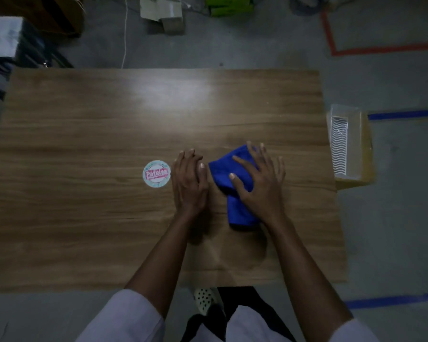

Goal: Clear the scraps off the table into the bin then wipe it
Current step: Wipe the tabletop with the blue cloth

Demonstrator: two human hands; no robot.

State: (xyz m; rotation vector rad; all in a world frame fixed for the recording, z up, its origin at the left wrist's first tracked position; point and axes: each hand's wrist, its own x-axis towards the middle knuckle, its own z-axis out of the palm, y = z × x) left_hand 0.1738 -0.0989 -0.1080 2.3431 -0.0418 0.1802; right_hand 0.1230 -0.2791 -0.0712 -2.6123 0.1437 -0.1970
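A folded blue cloth (pixel 223 174) lies on the wooden table (pixel 84 134), right of centre. My right hand (pixel 260 183) presses flat on the cloth with its fingers spread. My left hand (pixel 189 181) rests on its edge on the table just left of the cloth, fingers straight and holding nothing. A round white sticker or lid with pink lettering (pixel 156 173) lies on the table just left of my left hand. A yellowish bin (pixel 361 149) with a clear plastic tray in it stands on the floor beside the table's right edge.
Boxes (pixel 163 13) and a green object (pixel 229 6) lie on the floor beyond the table's far edge. A dark stack (pixel 22 43) stands at the far left corner. Red and blue tape lines mark the floor on the right.
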